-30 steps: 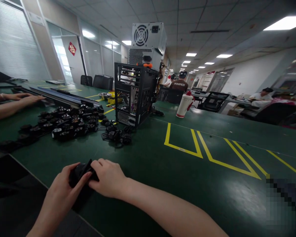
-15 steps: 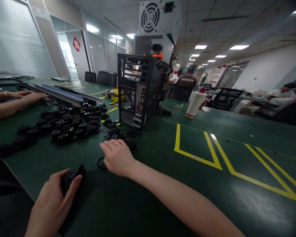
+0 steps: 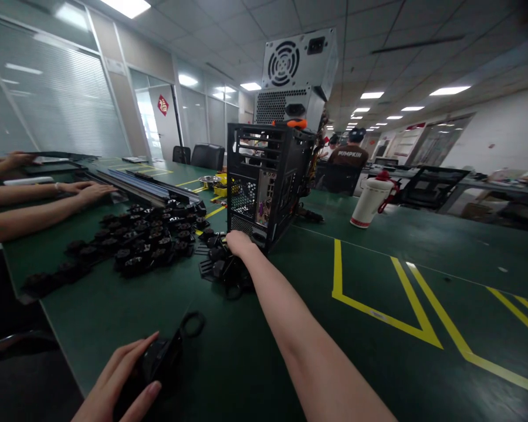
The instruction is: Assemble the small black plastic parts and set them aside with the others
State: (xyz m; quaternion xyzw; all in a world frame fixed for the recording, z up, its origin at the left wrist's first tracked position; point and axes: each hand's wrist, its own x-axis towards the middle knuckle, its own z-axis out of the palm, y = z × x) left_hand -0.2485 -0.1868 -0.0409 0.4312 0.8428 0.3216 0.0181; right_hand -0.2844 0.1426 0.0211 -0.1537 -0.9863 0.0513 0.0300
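Observation:
My left hand [image 3: 123,381] is low at the left, thumb and fingers closed around a small black plastic part [image 3: 156,354]. A black ring [image 3: 193,324] sticks out from the far end of this part, above the green table. My right hand [image 3: 240,241] reaches forward to a small heap of black parts [image 3: 220,266] with thin prongs and rings, right in front of the computer case [image 3: 273,181]. Its fingers point away and are hidden, so whether they grip a part does not show.
A larger pile of black parts [image 3: 154,237] lies left of centre, before long metal rails [image 3: 132,184]. Another person's hands [image 3: 88,190] rest at the far left. Power supplies [image 3: 297,64] are stacked on the case. A white tumbler [image 3: 369,202] stands to its right.
My right hand has moved forward from the near table to the small heap by the case. My left hand's fingers have spread slightly around the black part. The view has shifted.

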